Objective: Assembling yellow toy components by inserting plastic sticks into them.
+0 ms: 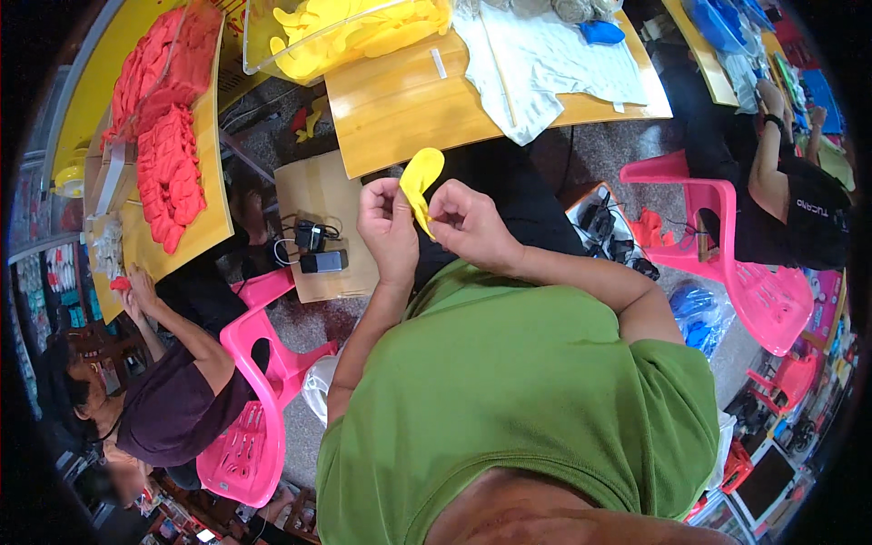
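Yellow piece (pixel 421 182) held in two hands just off table's near edge

Fingertips partly hide the lower end of the piece, the left hand's (pixel 384 213) curled fingers are hard to make out, and its material cannot be told. Bright and plain, it is broad and rounded at the top, curving down to a narrow tip. The left thumb and fingers are closed on its left side; the right hand (pixel 468 222) pinches near the tip. At the left edge of the table (pixel 386 118), a clear tub (pixel 258 41) of yellow pieces is cut off above.
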Demonstrator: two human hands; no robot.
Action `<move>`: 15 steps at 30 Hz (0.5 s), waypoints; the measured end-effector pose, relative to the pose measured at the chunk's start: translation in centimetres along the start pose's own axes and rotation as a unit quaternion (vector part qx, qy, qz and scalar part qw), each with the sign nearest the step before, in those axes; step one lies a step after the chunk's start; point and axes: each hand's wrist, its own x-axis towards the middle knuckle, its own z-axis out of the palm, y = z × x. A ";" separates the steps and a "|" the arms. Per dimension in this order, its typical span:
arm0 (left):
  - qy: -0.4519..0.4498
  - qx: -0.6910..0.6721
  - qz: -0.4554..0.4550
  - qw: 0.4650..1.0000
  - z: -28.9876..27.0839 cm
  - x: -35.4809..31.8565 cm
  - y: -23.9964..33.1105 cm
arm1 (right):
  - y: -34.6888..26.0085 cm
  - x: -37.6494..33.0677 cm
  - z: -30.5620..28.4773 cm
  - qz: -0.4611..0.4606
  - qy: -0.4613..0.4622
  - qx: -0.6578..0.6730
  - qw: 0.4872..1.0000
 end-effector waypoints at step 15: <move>-0.038 0.134 0.098 0.985 -0.5 -0.6 0.0 | -2.6 1.5 -1.5 -0.219 0.064 -0.315 0.921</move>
